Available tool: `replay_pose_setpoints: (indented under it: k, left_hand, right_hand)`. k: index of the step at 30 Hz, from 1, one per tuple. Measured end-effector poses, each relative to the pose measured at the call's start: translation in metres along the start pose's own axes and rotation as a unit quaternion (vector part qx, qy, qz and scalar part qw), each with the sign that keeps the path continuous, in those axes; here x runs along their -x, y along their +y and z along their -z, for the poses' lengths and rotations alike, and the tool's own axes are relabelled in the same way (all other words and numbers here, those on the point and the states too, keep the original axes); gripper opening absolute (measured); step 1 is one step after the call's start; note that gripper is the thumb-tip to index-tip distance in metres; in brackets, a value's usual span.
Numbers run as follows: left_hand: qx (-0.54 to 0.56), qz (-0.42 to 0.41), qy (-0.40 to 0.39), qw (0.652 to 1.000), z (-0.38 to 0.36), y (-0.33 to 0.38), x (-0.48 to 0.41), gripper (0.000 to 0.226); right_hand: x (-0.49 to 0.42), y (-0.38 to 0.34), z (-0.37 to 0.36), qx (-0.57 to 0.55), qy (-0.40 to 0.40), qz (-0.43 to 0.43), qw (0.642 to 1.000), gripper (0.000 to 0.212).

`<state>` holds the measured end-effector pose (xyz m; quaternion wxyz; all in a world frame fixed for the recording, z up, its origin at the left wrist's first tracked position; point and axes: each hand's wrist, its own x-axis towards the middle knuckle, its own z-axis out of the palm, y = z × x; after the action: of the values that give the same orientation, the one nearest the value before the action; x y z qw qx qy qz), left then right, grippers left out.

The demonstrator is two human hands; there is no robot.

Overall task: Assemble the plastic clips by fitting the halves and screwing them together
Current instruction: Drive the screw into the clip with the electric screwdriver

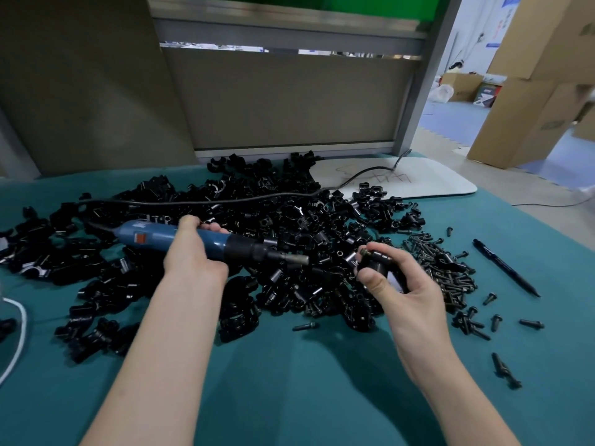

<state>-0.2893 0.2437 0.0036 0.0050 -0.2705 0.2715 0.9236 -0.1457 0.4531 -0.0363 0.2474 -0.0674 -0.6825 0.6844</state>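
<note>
My left hand point(193, 249) grips a blue electric screwdriver point(154, 237) lying almost level, its black chuck and metal bit point(294, 258) pointing right. My right hand point(399, 278) holds a black plastic clip point(378, 263) with a screw head point(363, 252) sticking out of its left side toward the bit. A short gap separates the bit tip from the screw. A big heap of black clip halves point(225, 246) covers the teal table cover point(306, 381) behind and under both hands. A pile of black screws point(444, 268) lies just right of my right hand.
A black pen point(505, 267) lies at the right. Loose screws point(489, 320) are scattered at the front right. The screwdriver's black cable point(206, 201) runs over the heap toward a white board point(418, 180). A white cord point(19, 333) curls at the left edge. Grey partition panels stand behind.
</note>
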Motion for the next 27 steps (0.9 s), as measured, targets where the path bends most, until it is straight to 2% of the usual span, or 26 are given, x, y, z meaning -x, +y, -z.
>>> replay_pose_setpoints:
  k: [4, 7, 27]
  left_hand:
    - [0.006, 0.008, -0.019, 1.0, -0.003, 0.003, 0.002, 0.014]
    - [0.002, 0.013, -0.031, 0.999, -0.006, -0.005, 0.007, 0.014]
    - [-0.026, 0.023, -0.023, 0.999, -0.007, -0.022, 0.009, 0.013]
  right_hand:
    - [0.005, 0.002, -0.01, 0.061, -0.055, -0.015, 0.997, 0.036]
    - [0.006, 0.002, -0.013, 0.067, -0.07, -0.024, 0.995, 0.036]
    - [0.008, 0.003, -0.016, 0.102, -0.062, -0.03, 0.992, 0.034]
